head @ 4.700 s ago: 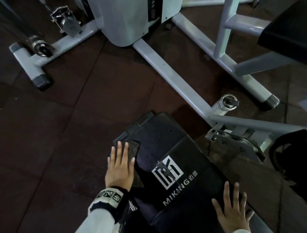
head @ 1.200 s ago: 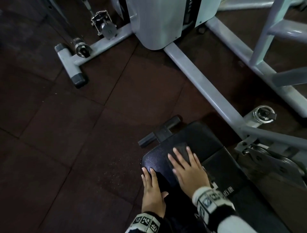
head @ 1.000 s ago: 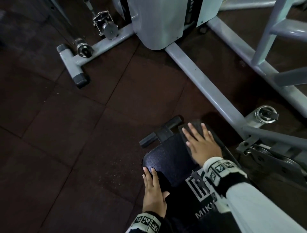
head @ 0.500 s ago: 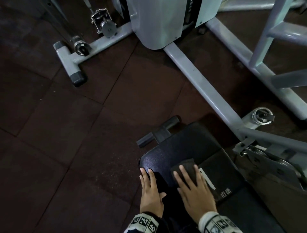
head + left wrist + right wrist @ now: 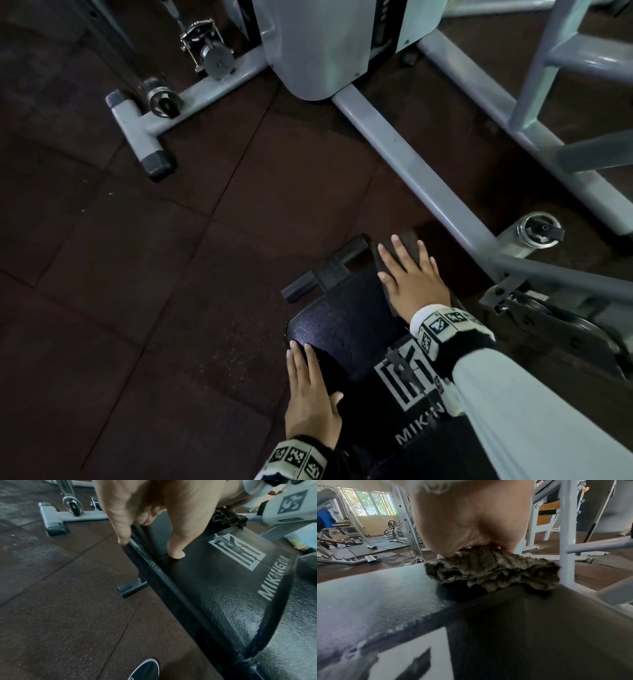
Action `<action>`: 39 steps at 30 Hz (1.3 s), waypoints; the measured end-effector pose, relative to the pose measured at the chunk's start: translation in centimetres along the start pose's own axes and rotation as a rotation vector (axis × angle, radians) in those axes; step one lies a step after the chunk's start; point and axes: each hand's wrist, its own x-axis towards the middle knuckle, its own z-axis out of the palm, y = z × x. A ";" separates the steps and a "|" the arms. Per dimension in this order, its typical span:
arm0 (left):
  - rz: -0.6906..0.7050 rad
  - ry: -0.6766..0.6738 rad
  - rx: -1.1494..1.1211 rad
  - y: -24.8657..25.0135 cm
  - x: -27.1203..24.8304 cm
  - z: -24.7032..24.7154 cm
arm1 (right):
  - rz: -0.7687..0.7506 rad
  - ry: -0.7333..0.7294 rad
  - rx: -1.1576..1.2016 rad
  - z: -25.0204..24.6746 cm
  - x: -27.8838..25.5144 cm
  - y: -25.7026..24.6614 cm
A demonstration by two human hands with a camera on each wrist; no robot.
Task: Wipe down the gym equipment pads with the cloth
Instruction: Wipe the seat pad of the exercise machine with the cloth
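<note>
Head view has the person leaning over the black bench pad (image 5: 346, 329), the one with the white MIKING logo (image 5: 409, 380) printed on it. Their right hand (image 5: 412, 279) is flat on the dark cloth (image 5: 404, 245), fingers straight and spread, pressing it down at the far right corner of the pad, with some of the cloth poking out past the fingertips. Right wrist view shows the cloth bunched up under the palm, right on the pad's edge. The left hand (image 5: 310, 399) isn't wiping at all: it rests on the near left edge of the pad, fingers straight over the rim and thumb on top, holding nothing, looks like it's just bracing.

So this reads as mid-wipe on the top end of the pad, at the far reach of a stroke. Next move is probably dragging the cloth back toward the logo or across to the left corner, keeping the palm flat so the cloth doesn't slip off the edge toward the grey frame rail (image 5: 421, 164).
</note>
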 end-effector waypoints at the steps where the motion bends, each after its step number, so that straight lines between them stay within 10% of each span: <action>1: 0.024 0.012 0.008 0.1 -0.2 0.1 | 0.034 0.011 0.051 0.1 -0.2 0.5; 29: 0.099 0.108 0.072 -0.7 0.1 3.7 | 0.611 -0.204 0.479 8.7 -27.9 21.5; 39: 0.090 0.062 0.093 -0.2 -0.1 3.3 | 0.687 -0.186 0.488 8.3 -25.3 19.7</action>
